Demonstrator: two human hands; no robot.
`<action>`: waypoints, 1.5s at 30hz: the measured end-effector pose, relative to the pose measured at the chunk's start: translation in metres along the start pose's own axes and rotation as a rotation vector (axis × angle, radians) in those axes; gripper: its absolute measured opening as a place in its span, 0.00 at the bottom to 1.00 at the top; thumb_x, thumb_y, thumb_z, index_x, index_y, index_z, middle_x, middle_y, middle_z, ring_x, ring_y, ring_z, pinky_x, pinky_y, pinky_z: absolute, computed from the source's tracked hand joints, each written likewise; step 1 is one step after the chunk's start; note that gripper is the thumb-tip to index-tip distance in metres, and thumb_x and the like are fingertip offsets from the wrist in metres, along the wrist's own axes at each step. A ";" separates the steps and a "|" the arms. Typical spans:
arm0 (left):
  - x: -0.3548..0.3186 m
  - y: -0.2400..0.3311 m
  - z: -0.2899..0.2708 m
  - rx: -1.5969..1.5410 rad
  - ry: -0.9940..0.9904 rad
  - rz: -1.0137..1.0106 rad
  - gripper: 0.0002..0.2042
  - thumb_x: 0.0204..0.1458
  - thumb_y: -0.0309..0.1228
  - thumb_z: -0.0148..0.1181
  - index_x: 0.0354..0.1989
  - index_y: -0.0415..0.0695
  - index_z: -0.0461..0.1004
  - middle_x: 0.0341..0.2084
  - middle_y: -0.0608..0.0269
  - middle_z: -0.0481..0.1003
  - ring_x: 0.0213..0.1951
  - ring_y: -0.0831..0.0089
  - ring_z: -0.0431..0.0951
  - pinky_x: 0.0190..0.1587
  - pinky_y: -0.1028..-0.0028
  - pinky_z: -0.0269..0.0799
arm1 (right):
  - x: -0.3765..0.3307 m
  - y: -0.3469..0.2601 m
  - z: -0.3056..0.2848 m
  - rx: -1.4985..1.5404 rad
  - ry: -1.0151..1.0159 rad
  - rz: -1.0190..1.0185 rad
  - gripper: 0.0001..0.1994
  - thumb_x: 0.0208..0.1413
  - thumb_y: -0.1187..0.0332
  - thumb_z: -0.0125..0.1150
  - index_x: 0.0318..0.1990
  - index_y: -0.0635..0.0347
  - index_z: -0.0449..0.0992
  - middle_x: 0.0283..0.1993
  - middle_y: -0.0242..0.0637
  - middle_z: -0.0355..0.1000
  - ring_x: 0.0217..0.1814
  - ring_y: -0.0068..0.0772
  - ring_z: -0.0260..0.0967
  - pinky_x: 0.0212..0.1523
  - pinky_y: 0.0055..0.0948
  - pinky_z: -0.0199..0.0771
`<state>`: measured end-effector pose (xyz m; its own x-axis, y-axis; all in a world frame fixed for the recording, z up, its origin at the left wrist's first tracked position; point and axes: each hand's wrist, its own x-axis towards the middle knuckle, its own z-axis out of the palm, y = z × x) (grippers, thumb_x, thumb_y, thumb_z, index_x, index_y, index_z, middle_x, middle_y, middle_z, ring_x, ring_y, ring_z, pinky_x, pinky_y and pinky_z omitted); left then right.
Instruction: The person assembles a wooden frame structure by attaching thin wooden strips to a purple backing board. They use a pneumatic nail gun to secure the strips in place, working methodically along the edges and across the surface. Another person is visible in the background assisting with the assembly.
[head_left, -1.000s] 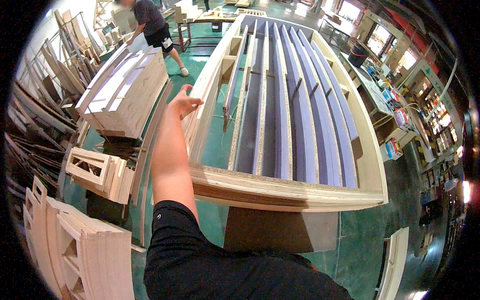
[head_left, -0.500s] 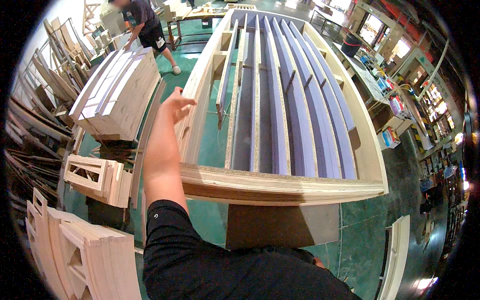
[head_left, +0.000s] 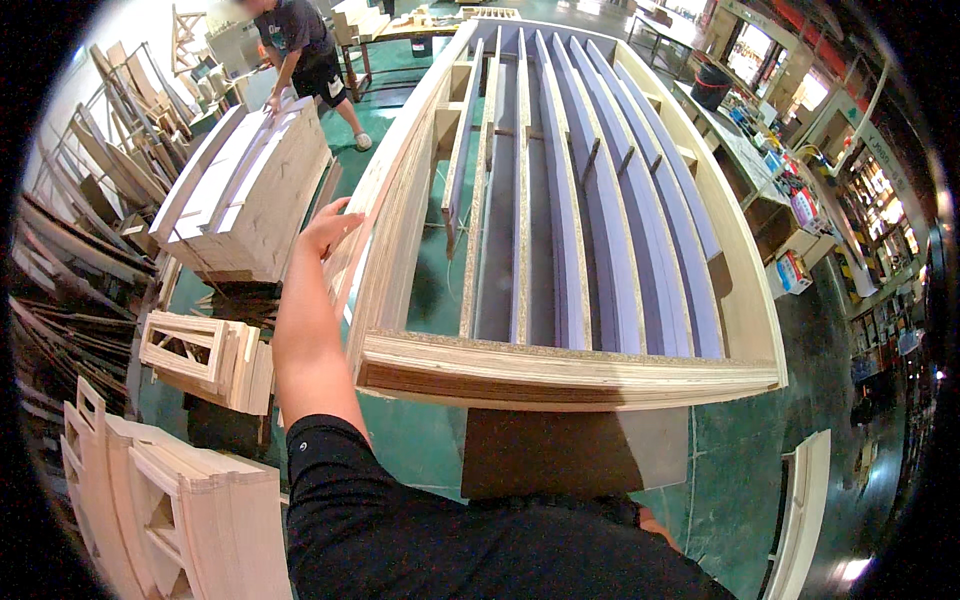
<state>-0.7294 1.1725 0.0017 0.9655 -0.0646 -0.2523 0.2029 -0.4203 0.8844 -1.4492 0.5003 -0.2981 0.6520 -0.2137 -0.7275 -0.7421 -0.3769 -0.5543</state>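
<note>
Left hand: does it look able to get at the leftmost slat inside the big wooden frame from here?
Probably, by going over: the left side wall of the wooden frame stands between the left hand and the leftmost slat, but the frame is open above.

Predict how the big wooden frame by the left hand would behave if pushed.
The wooden frame would probably feel heavy, given its length and thick layered near end. It seems unlikely to roll, being broad and flat-sided. Its purple slats might wobble, as they look thin and stand on edge.
</note>
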 end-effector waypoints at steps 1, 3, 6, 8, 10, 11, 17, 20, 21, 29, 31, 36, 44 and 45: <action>0.000 -0.007 -0.003 0.012 0.004 0.006 0.34 0.57 0.34 0.65 0.72 0.43 0.60 0.64 0.53 0.69 0.61 0.62 0.72 0.58 0.60 0.71 | 0.000 0.001 0.000 -0.001 -0.002 -0.006 0.27 0.58 0.59 0.58 0.64 0.59 0.69 0.60 0.49 0.72 0.58 0.52 0.70 0.55 0.45 0.71; -0.010 -0.008 0.006 -0.019 0.087 -0.015 0.32 0.57 0.34 0.65 0.70 0.45 0.63 0.57 0.55 0.74 0.53 0.65 0.76 0.51 0.62 0.74 | -0.003 0.004 0.001 0.002 0.001 -0.008 0.27 0.59 0.59 0.58 0.64 0.59 0.69 0.60 0.49 0.72 0.58 0.52 0.70 0.55 0.45 0.71; -0.019 -0.031 -0.015 -0.217 -0.043 -0.008 0.29 0.58 0.34 0.66 0.67 0.47 0.65 0.47 0.59 0.77 0.43 0.69 0.78 0.42 0.64 0.75 | -0.002 0.004 0.002 0.008 -0.012 -0.019 0.27 0.59 0.59 0.58 0.64 0.59 0.69 0.60 0.49 0.72 0.58 0.51 0.70 0.55 0.45 0.71; -0.022 -0.058 -0.026 -0.230 -0.056 0.028 0.29 0.59 0.34 0.65 0.68 0.47 0.64 0.48 0.58 0.77 0.43 0.69 0.78 0.43 0.64 0.76 | 0.001 0.002 0.000 0.007 -0.022 -0.030 0.27 0.59 0.59 0.57 0.64 0.59 0.69 0.60 0.49 0.72 0.58 0.51 0.70 0.55 0.45 0.71; -0.031 -0.068 -0.023 -0.252 -0.047 0.036 0.29 0.60 0.33 0.64 0.69 0.47 0.63 0.50 0.58 0.76 0.44 0.69 0.78 0.43 0.65 0.76 | 0.001 0.002 -0.001 0.010 -0.022 -0.034 0.27 0.59 0.59 0.57 0.64 0.59 0.69 0.60 0.49 0.72 0.58 0.51 0.70 0.55 0.45 0.71; -0.045 -0.065 -0.017 -0.267 -0.027 0.019 0.29 0.60 0.32 0.63 0.69 0.47 0.62 0.50 0.58 0.76 0.45 0.69 0.78 0.43 0.65 0.77 | 0.000 0.003 0.001 0.016 -0.022 -0.037 0.27 0.59 0.59 0.57 0.64 0.59 0.69 0.60 0.49 0.71 0.58 0.51 0.70 0.55 0.45 0.71; -0.074 -0.067 -0.009 -0.298 0.006 -0.046 0.31 0.61 0.31 0.60 0.72 0.49 0.57 0.55 0.57 0.74 0.50 0.67 0.77 0.50 0.66 0.76 | 0.013 0.003 0.006 0.042 -0.035 -0.075 0.27 0.60 0.58 0.57 0.65 0.59 0.69 0.61 0.49 0.71 0.59 0.51 0.70 0.56 0.44 0.71; -0.091 -0.065 -0.003 -0.308 0.010 -0.057 0.31 0.62 0.31 0.58 0.73 0.49 0.55 0.56 0.57 0.73 0.53 0.66 0.76 0.53 0.67 0.74 | 0.023 0.003 0.013 0.065 -0.044 -0.096 0.27 0.60 0.58 0.57 0.65 0.59 0.69 0.61 0.49 0.71 0.59 0.51 0.70 0.56 0.44 0.71; -0.099 -0.049 0.010 -0.328 -0.011 -0.055 0.31 0.63 0.31 0.58 0.73 0.49 0.54 0.57 0.57 0.73 0.53 0.66 0.76 0.54 0.67 0.74 | 0.025 0.006 0.014 0.075 -0.042 -0.099 0.27 0.60 0.58 0.56 0.65 0.59 0.69 0.61 0.49 0.71 0.59 0.51 0.70 0.56 0.44 0.71; -0.090 -0.050 0.008 -0.266 -0.029 -0.113 0.31 0.64 0.29 0.52 0.75 0.52 0.50 0.60 0.56 0.71 0.59 0.66 0.72 0.61 0.64 0.68 | 0.041 0.017 0.017 0.128 -0.062 -0.146 0.27 0.61 0.57 0.56 0.65 0.59 0.69 0.62 0.49 0.71 0.59 0.51 0.69 0.56 0.44 0.70; -0.081 -0.047 0.011 -0.230 -0.062 -0.121 0.33 0.63 0.29 0.52 0.76 0.53 0.48 0.61 0.55 0.70 0.61 0.64 0.71 0.62 0.64 0.67 | 0.042 0.021 0.018 0.154 -0.058 -0.158 0.27 0.61 0.57 0.56 0.65 0.59 0.69 0.62 0.49 0.71 0.59 0.51 0.69 0.56 0.44 0.70; -0.081 -0.038 0.031 0.480 0.138 0.023 0.44 0.56 0.33 0.64 0.76 0.47 0.40 0.64 0.42 0.67 0.65 0.52 0.68 0.67 0.60 0.62 | 0.035 0.035 0.015 0.249 -0.069 -0.215 0.27 0.61 0.57 0.55 0.65 0.59 0.69 0.63 0.49 0.71 0.59 0.51 0.69 0.57 0.44 0.70; -0.026 -0.049 0.039 0.593 0.178 0.227 0.45 0.53 0.38 0.69 0.75 0.38 0.49 0.68 0.37 0.62 0.69 0.47 0.63 0.70 0.59 0.60 | 0.074 0.061 0.031 0.046 -0.038 -0.193 0.26 0.59 0.66 0.59 0.65 0.63 0.69 0.56 0.43 0.75 0.50 0.42 0.72 0.51 0.39 0.72; -0.013 -0.046 0.042 0.628 0.185 0.213 0.45 0.53 0.38 0.69 0.75 0.38 0.49 0.68 0.37 0.61 0.69 0.48 0.63 0.70 0.59 0.60 | 0.079 0.063 0.031 -0.010 -0.030 -0.163 0.26 0.57 0.69 0.62 0.64 0.65 0.70 0.53 0.45 0.77 0.47 0.43 0.74 0.48 0.40 0.75</action>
<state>-0.7585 1.1544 -0.0525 0.9972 -0.0719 0.0228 -0.0737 -0.8642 0.4977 -1.4494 0.4881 -0.4027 0.7584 -0.1221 -0.6403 -0.6255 -0.4129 -0.6621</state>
